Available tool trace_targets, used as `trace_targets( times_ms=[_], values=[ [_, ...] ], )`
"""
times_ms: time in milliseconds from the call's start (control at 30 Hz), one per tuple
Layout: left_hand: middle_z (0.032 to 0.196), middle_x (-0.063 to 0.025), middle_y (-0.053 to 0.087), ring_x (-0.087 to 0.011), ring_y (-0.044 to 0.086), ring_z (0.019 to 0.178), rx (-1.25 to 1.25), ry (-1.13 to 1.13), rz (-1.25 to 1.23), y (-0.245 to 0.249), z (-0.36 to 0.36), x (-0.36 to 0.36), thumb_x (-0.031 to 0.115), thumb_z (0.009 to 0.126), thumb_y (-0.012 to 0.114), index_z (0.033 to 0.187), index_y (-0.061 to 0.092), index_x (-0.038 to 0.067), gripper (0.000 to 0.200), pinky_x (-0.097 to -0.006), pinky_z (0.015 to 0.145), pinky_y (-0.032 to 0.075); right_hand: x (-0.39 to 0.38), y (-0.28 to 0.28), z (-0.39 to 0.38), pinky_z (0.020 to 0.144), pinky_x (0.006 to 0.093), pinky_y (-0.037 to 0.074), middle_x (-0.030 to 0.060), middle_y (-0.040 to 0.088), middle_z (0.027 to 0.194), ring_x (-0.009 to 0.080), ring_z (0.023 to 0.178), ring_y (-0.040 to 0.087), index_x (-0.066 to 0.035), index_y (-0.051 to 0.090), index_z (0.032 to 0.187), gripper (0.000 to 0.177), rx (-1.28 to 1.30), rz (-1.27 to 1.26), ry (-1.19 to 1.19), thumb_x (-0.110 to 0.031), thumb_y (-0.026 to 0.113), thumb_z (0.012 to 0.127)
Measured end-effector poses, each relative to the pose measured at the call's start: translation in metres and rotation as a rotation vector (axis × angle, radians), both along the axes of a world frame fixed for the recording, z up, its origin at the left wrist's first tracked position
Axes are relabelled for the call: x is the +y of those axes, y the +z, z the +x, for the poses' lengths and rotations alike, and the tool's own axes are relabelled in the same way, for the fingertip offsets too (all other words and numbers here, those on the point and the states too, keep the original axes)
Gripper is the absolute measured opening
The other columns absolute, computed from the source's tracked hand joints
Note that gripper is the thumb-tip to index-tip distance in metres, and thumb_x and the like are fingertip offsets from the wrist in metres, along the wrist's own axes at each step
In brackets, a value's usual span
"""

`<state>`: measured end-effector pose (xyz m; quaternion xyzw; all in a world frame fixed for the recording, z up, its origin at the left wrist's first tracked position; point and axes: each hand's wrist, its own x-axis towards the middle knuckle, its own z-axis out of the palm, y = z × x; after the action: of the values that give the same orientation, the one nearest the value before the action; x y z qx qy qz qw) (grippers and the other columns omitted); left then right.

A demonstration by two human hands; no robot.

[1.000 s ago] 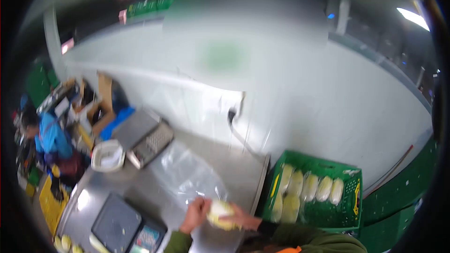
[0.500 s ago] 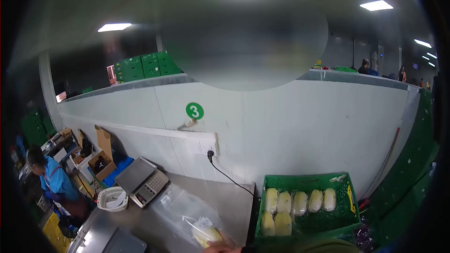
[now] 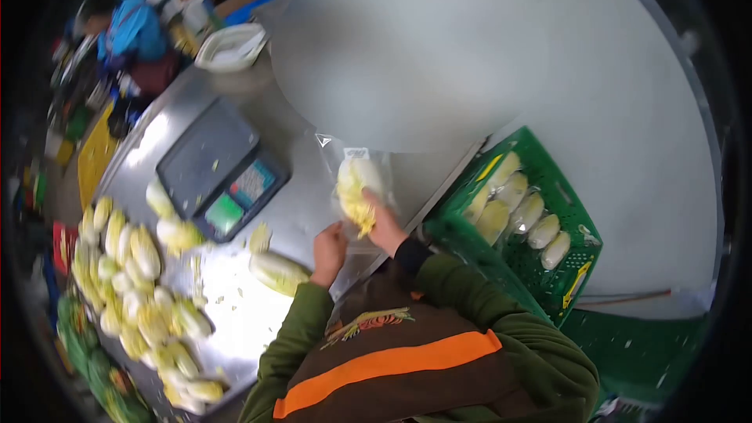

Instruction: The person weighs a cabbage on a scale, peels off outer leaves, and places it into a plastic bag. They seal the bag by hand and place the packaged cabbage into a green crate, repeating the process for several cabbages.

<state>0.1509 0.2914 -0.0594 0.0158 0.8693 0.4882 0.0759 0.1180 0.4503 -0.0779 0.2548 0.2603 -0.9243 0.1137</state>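
My right hand (image 3: 381, 223) is wrapped round the lower right side of a yellow-white cabbage (image 3: 359, 179), which lies in a clear plastic bag (image 3: 382, 163) with a white label at its top. Just left of the bag's lower end, my left hand (image 3: 330, 250) is closed, its fingertips near the bag's edge; what it pinches is too small to make out. Another cabbage (image 3: 278, 272) rests on the metal table (image 3: 305, 149) left of my left hand.
A scale (image 3: 223, 168) stands left of the bag, and a pile of cabbages (image 3: 141, 298) beyond it. The green crate (image 3: 583, 235) at right holds wrapped cabbages. A white basket (image 3: 230, 48) sits at the table's far end. A person in blue (image 3: 139, 27) is at upper left.
The view has tilted down and turned, bringing both forearms, the nearer scale and the cabbage pile into sight. The cabbage and bag now appear higher in view. My left hand has come into view.
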Motion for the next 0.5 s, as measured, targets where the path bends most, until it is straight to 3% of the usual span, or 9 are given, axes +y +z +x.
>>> trace_targets(
  times_ms=[67,133,267,333,367,400,467,500],
  values=[
    [0.083,-0.0279,0.063,-0.0465,0.062,0.081,0.048,-0.082,-0.044,-0.006,0.031,0.001,0.02,0.091,0.058,0.1,0.07,0.002,0.023,-0.0499,0.071,0.05,-0.007,-0.005,-0.009,0.08,0.0399,0.059,0.0081,0.064,0.117,0.0228,0.099,0.067,-0.005,0.056,0.127,0.045,-0.038,0.021,0.036,-0.026,0.071,0.09],
    [0.079,-0.0248,0.065,-0.0457,0.063,0.079,-0.133,-0.028,-0.094,-0.043,0.053,-0.012,0.025,0.091,0.061,0.111,0.067,0.0,0.032,-0.0499,0.071,0.051,-0.012,-0.011,-0.013,0.077,0.0403,0.06,0.0086,0.064,0.117,0.0224,0.1,0.066,-0.006,0.054,0.128,0.046,-0.035,0.11,0.041,-0.025,0.071,0.09],
    [0.084,-0.0206,0.068,-0.0434,0.065,0.08,-0.211,0.17,-0.244,0.011,0.063,-0.003,0.028,0.09,0.063,0.118,0.062,-0.002,0.041,-0.0489,0.071,0.052,-0.021,-0.056,-0.007,0.077,0.0403,0.06,0.0102,0.059,0.121,0.0235,0.098,0.066,-0.007,0.049,0.133,0.061,-0.076,0.197,0.069,-0.027,0.077,0.084],
    [0.092,-0.0174,0.069,-0.0397,0.066,0.082,0.197,0.344,-0.38,0.007,0.056,0.002,0.03,0.09,0.064,0.119,0.057,-0.004,0.045,-0.0468,0.071,0.052,-0.033,-0.01,0.001,0.08,0.0398,0.058,0.0105,0.059,0.12,0.0242,0.1,0.064,-0.006,0.047,0.136,0.066,-0.088,0.313,0.022,-0.027,0.079,0.082],
    [0.095,-0.0176,0.067,-0.0386,0.065,0.084,0.107,0.257,-0.386,0.006,0.048,-0.002,0.027,0.093,0.061,0.111,0.062,0.0,0.033,-0.0457,0.072,0.052,-0.039,0.005,0.004,0.082,0.0392,0.057,0.0109,0.058,0.12,0.025,0.102,0.063,-0.006,0.044,0.138,0.071,-0.093,0.427,-0.033,-0.027,0.08,0.081],
    [0.095,-0.0176,0.067,-0.0386,0.065,0.084,0.107,0.248,-0.391,0.006,0.049,-0.006,0.027,0.093,0.061,0.111,0.062,0.0,0.033,-0.0457,0.072,0.052,-0.04,0.002,0.005,0.082,0.0392,0.057,0.0109,0.058,0.12,0.025,0.102,0.063,-0.006,0.044,0.138,0.071,-0.097,0.422,-0.04,-0.027,0.08,0.081],
    [0.093,-0.0168,0.067,-0.0391,0.065,0.082,0.198,0.313,-0.245,0.008,0.053,-0.01,0.022,0.095,0.057,0.108,0.064,0.003,0.024,-0.0466,0.073,0.052,-0.037,-0.001,0.004,0.085,0.0389,0.054,0.0117,0.057,0.12,0.0253,0.106,0.059,-0.007,0.042,0.142,0.074,-0.03,0.439,-0.277,-0.026,0.08,0.081],
    [0.093,-0.0166,0.067,-0.0394,0.065,0.082,0.267,0.257,-0.21,0.015,0.062,-0.013,0.015,0.096,0.054,0.107,0.066,0.006,0.019,-0.047,0.072,0.052,-0.03,-0.004,-0.001,0.085,0.0389,0.054,0.0117,0.057,0.12,0.0253,0.106,0.059,-0.007,0.042,0.142,0.074,-0.034,0.443,-0.277,-0.026,0.08,0.081]
  ],
)
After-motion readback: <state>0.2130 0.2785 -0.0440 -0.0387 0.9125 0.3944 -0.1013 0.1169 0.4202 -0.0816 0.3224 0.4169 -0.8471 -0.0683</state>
